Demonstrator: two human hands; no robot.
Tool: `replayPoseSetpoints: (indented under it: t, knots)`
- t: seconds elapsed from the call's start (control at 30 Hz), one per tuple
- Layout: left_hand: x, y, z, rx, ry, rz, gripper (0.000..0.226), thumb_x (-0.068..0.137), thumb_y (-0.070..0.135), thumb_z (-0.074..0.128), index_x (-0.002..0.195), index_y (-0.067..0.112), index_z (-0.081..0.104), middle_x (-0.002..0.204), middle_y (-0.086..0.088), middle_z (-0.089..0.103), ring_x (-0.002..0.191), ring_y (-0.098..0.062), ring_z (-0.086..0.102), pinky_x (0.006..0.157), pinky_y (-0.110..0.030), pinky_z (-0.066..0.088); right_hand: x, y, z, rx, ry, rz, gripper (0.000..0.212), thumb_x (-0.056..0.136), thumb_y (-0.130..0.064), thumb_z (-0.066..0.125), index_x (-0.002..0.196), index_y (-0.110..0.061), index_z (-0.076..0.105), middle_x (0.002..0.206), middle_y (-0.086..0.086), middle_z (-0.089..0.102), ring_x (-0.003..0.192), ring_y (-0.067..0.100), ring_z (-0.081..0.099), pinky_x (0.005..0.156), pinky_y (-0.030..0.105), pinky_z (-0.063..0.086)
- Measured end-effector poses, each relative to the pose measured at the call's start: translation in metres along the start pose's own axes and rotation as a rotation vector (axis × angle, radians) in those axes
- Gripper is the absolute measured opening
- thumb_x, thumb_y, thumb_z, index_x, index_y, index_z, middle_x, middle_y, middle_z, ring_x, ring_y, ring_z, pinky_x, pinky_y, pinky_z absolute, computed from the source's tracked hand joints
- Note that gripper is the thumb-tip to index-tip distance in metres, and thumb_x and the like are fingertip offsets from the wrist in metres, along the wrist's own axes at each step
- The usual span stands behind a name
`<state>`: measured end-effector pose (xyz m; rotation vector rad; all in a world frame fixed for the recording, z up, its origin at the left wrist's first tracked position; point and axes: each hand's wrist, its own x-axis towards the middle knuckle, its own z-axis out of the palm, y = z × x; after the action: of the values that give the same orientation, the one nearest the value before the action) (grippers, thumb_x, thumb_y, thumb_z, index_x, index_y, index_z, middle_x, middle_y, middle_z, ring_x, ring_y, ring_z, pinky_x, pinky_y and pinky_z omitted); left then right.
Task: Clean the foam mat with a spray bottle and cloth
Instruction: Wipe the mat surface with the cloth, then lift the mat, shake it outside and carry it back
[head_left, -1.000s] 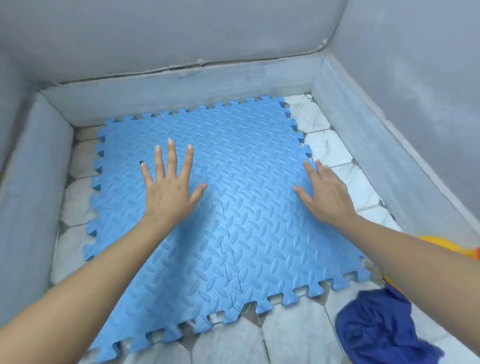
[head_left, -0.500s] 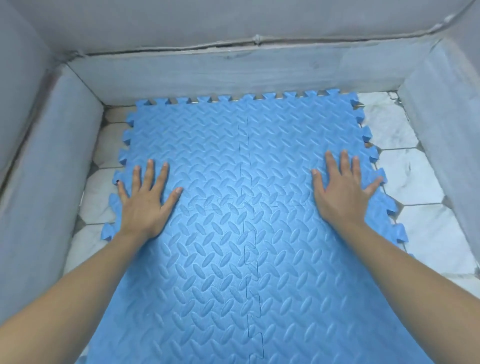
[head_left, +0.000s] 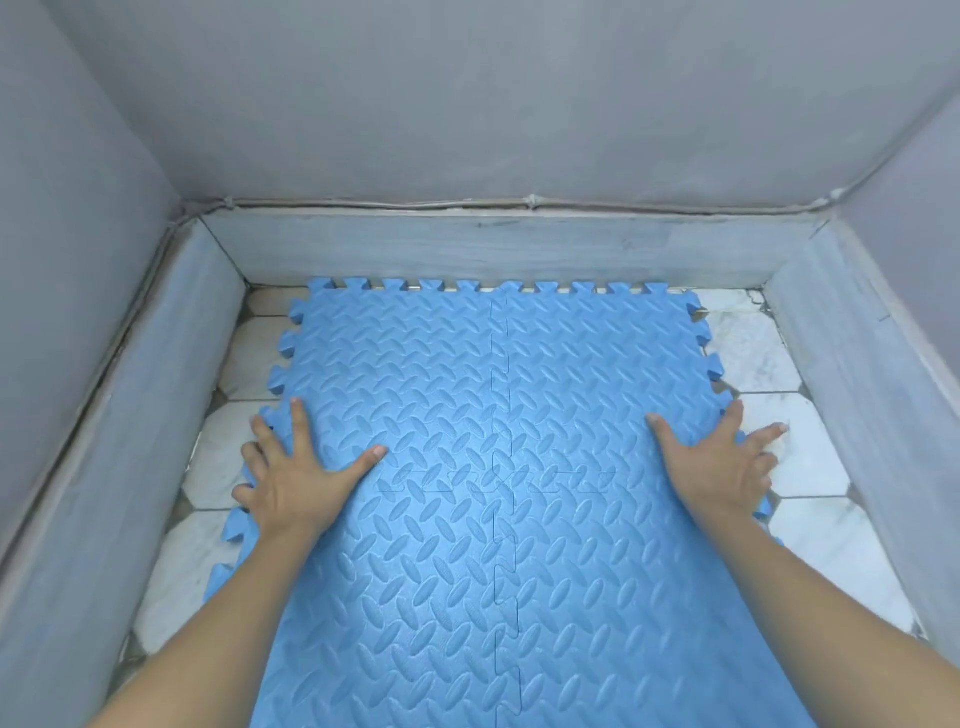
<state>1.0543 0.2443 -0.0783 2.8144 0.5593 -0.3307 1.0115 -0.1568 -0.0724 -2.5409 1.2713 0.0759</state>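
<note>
Pressing down on both side edges of the foam mat (head_left: 498, 467), the person appears to be squaring it on the floor (head_left: 810, 452) before any cleaning starts. The mat is blue, made of interlocking squares with a raised leaf-like pattern, and it lies flat on the pale tiled floor with its far edge touching the low grey wall (head_left: 488, 244) at the back.

The left hand (head_left: 296, 478) rests on the mat's left edge, thumb spread wide onto the surface, the other fingers straight and reaching over the toothed border towards the tiles. The right hand (head_left: 722, 462) mirrors it on the right edge, fingers spread, the outer ones extending past the border above the floor. Neither hand curls round anything; both lie flat, palms down.

Holding the mat at opposite edges like this probably lets the person shift or flatten it evenly, keeping the joints between the squares from pulling apart. No spray bottle or cloth shows, so spraying and wiping are not yet begun.
</note>
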Motion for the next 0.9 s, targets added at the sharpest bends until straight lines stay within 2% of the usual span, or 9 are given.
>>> replayPoseSetpoints:
  t: [0.1, 0.23, 0.33, 0.4, 0.47, 0.53, 0.63, 0.73, 0.9]
  knots:
    - [0.008, -0.003, -0.007, -0.11, 0.044, -0.028, 0.124, 0.05, 0.095, 0.047, 0.149, 0.036, 0.001, 0.156, -0.013, 0.011, 0.14, -0.033, 0.016, 0.102, -0.059, 0.026, 0.029, 0.005, -0.017, 0.081, 0.041, 0.049, 0.095, 0.079, -0.072, 0.053, 0.144, -0.009, 0.027, 0.129, 0.027, 0.055, 0.124, 0.047, 0.043, 0.1, 0.052, 0.031]
    - [0.03, -0.012, -0.03, -0.298, -0.004, -0.195, 0.129, 0.043, 0.09, 0.061, 0.145, 0.027, 0.015, 0.141, -0.017, 0.04, 0.132, -0.038, 0.033, 0.104, -0.056, 0.032, 0.042, 0.006, -0.034, 0.197, -0.043, 0.09, 0.078, 0.076, -0.068, 0.059, 0.12, -0.004, 0.057, 0.125, 0.024, 0.057, 0.12, 0.043, 0.049, 0.097, 0.046, 0.038]
    - [0.03, -0.014, -0.048, -0.43, -0.161, -0.27, 0.137, 0.045, 0.087, 0.064, 0.15, 0.013, 0.016, 0.152, -0.015, 0.032, 0.139, -0.037, 0.03, 0.112, -0.05, 0.028, 0.03, 0.009, -0.059, 0.379, 0.036, 0.03, 0.068, 0.078, -0.056, 0.07, 0.119, -0.002, 0.06, 0.125, 0.023, 0.054, 0.113, 0.039, 0.056, 0.094, 0.043, 0.043]
    - [0.016, -0.008, -0.058, -0.55, -0.19, -0.211, 0.118, 0.058, 0.075, 0.071, 0.145, 0.006, 0.031, 0.149, -0.011, 0.038, 0.135, -0.032, 0.039, 0.109, -0.043, 0.031, 0.024, 0.011, -0.078, 0.419, 0.124, -0.056, 0.063, 0.081, -0.05, 0.071, 0.118, 0.0, 0.059, 0.121, 0.022, 0.056, 0.112, 0.038, 0.055, 0.094, 0.044, 0.043]
    - [0.005, -0.003, -0.071, -0.678, -0.123, -0.124, 0.072, 0.061, 0.06, 0.08, 0.111, 0.012, 0.06, 0.125, -0.009, 0.061, 0.107, -0.027, 0.058, 0.093, -0.038, 0.043, 0.017, 0.011, -0.101, 0.469, 0.213, -0.137, 0.06, 0.082, -0.047, 0.071, 0.117, 0.0, 0.058, 0.116, 0.019, 0.06, 0.112, 0.037, 0.055, 0.094, 0.044, 0.042]
    - [-0.005, 0.002, -0.093, -0.718, -0.06, -0.069, 0.061, 0.056, 0.052, 0.086, 0.094, 0.016, 0.056, 0.108, -0.008, 0.066, 0.087, -0.023, 0.059, 0.078, -0.036, 0.046, 0.011, 0.006, -0.126, 0.53, 0.286, -0.173, 0.06, 0.083, -0.047, 0.069, 0.119, 0.0, 0.057, 0.113, 0.015, 0.063, 0.112, 0.036, 0.055, 0.094, 0.045, 0.041]
    - [-0.004, 0.014, -0.144, -0.719, 0.027, -0.015, 0.089, 0.035, 0.07, 0.083, 0.097, 0.013, 0.054, 0.1, -0.006, 0.066, 0.084, -0.022, 0.063, 0.07, -0.037, 0.051, 0.004, -0.012, -0.168, 0.633, 0.373, -0.211, 0.071, 0.078, -0.059, 0.063, 0.119, -0.002, 0.055, 0.102, 0.01, 0.061, 0.108, 0.038, 0.056, 0.09, 0.046, 0.042]
    - [0.006, 0.031, -0.203, -0.715, 0.147, 0.049, 0.108, 0.03, 0.077, 0.079, 0.11, 0.01, 0.05, 0.11, -0.009, 0.059, 0.104, -0.028, 0.056, 0.084, -0.042, 0.05, 0.005, -0.039, -0.209, 0.772, 0.427, -0.267, 0.076, 0.074, -0.058, 0.057, 0.128, -0.004, 0.05, 0.102, 0.012, 0.061, 0.109, 0.039, 0.053, 0.094, 0.048, 0.04]
    - [0.016, 0.08, -0.281, -0.724, 0.254, 0.145, 0.112, 0.059, 0.056, 0.082, 0.141, 0.006, 0.024, 0.138, -0.02, 0.038, 0.127, -0.034, 0.041, 0.1, -0.045, 0.04, 0.032, -0.08, -0.265, 0.761, 0.395, -0.374, 0.075, 0.089, -0.05, 0.057, 0.15, -0.022, 0.024, 0.133, 0.024, 0.054, 0.122, 0.044, 0.048, 0.102, 0.055, 0.037]
